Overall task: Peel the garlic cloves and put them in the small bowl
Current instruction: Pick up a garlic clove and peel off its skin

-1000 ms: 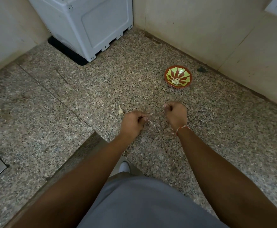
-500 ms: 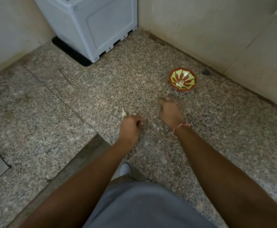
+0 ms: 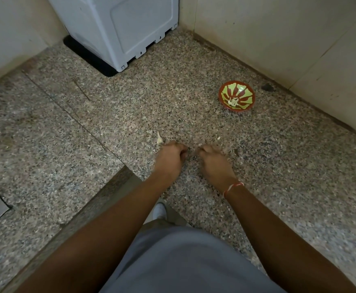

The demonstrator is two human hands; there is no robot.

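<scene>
1. While both hands work low over the speckled granite table (image 3: 278, 166), the small bowl (image 3: 236, 96) sits in the upper right of the frame: red rim, pale green petal pattern inside, with a little heap of pale peeled garlic (image 3: 233, 101) at its bottom.
2. One unpeeled garlic clove (image 3: 159, 139), off-white with a pointed tip, lies on the table just above the left hand (image 3: 169, 158). A smaller pale scrap (image 3: 218, 137) lies above and right of the right hand (image 3: 214, 163); whether it is skin or clove I cannot tell.
3. Count: one bowl, one loose clove, one scrap, two hands.
4. Both hands sit near the frame's centre, knuckles up, fingers curled under, thumbs turned toward each other with a narrow gap between. Whatever they pinch is hidden by the fingers, so I cannot tell what they grip.
5. A red-and-white thread (image 3: 233, 187) circles the right wrist.
6. A white appliance (image 3: 118, 28) stands at the upper left.
</scene>
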